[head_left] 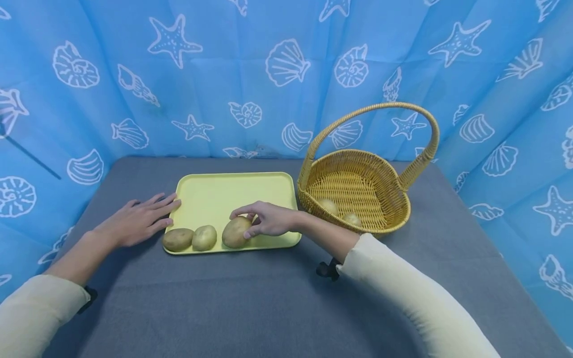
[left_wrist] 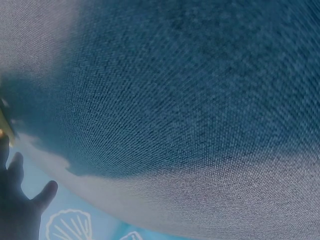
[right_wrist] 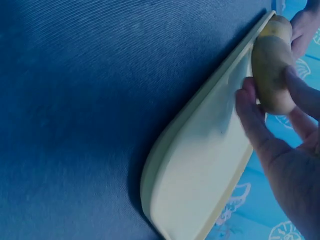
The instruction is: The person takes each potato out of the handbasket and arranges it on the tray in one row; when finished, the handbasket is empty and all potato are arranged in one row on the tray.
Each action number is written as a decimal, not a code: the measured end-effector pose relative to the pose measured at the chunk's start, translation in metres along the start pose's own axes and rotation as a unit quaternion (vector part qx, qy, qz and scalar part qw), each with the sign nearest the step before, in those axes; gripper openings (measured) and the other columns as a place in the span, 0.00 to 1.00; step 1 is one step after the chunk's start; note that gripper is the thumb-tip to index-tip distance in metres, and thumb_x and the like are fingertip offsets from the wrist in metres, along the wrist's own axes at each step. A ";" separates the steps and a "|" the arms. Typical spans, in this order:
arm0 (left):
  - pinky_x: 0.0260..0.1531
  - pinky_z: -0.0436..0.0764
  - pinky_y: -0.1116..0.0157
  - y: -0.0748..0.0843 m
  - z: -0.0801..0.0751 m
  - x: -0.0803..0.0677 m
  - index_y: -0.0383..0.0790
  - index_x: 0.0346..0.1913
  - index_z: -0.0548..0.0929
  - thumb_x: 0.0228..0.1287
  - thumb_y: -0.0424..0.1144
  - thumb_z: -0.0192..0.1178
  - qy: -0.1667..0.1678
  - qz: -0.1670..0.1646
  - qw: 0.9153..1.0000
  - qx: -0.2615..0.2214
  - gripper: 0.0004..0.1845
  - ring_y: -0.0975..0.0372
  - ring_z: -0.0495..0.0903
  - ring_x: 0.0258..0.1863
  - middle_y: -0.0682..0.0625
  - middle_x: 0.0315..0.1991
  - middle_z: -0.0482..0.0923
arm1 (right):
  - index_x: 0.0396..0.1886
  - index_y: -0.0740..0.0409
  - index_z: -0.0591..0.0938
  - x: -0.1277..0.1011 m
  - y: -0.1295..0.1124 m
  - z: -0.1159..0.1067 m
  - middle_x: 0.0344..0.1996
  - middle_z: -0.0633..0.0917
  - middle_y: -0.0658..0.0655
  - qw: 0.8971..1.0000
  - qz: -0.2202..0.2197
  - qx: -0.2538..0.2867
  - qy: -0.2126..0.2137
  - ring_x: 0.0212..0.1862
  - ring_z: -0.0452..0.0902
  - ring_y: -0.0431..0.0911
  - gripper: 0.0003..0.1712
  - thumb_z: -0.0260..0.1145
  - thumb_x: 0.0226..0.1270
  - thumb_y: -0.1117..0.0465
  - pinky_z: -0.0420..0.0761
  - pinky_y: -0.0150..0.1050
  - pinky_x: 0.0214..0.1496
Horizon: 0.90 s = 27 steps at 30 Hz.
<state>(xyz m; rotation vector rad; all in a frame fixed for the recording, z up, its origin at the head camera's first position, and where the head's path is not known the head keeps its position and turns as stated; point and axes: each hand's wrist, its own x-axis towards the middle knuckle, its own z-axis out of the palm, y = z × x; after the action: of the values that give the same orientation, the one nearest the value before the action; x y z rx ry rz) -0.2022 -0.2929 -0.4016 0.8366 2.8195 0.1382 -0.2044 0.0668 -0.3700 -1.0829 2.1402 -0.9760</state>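
Note:
A yellow tray (head_left: 215,196) lies on the grey tablecloth with three potatoes along its near edge. My right hand (head_left: 264,219) grips the largest potato (head_left: 235,232), the rightmost one, thumb and fingers curled round it; the right wrist view shows that potato (right_wrist: 271,65) on the tray (right_wrist: 200,170). Two smaller potatoes (head_left: 177,239) (head_left: 204,237) lie to its left. My left hand (head_left: 141,219) lies flat on the cloth, fingers straight, fingertips touching the tray's left rim. In the left wrist view only the left hand's fingers (left_wrist: 20,200) show at the lower left.
A wicker basket (head_left: 394,219) with a tall handle stands right of the tray, with two potatoes (head_left: 329,205) (head_left: 351,219) inside. A blue curtain with shells and starfish closes the back and sides. Grey cloth (head_left: 250,308) stretches in front of the tray.

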 end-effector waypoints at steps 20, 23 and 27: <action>0.61 0.56 0.31 0.001 -0.001 0.002 0.45 0.78 0.60 0.79 0.57 0.44 -0.007 -0.005 1.000 0.001 0.33 0.40 0.53 0.75 0.41 0.78 0.54 | 0.73 0.63 0.67 0.005 -0.006 0.008 0.42 0.85 0.57 0.996 0.066 -0.060 -0.001 0.46 0.81 0.44 0.34 0.66 0.72 0.59 0.77 0.33 0.49; 0.61 0.56 0.31 0.001 -0.002 0.002 0.45 0.78 0.60 0.79 0.57 0.44 -0.008 -0.005 1.000 0.000 0.33 0.40 0.53 0.75 0.41 0.78 0.53 | 0.76 0.62 0.62 -0.004 -0.011 0.003 0.56 0.81 0.63 0.994 0.085 -0.064 -0.021 0.56 0.81 0.51 0.37 0.64 0.74 0.55 0.77 0.38 0.57; 0.61 0.56 0.31 0.002 -0.002 0.001 0.45 0.78 0.60 0.79 0.57 0.44 -0.008 -0.005 1.000 0.001 0.33 0.40 0.53 0.75 0.41 0.78 0.54 | 0.77 0.60 0.60 -0.022 -0.019 -0.008 0.64 0.76 0.65 0.993 0.098 -0.051 -0.033 0.58 0.80 0.55 0.38 0.63 0.74 0.54 0.77 0.39 0.59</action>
<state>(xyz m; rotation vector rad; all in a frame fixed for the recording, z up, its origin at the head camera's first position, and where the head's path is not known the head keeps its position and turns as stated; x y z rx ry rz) -0.2027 -0.2909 -0.3995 0.8207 2.8091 0.1267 -0.1905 0.0801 -0.3469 -0.9179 2.2128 -0.7389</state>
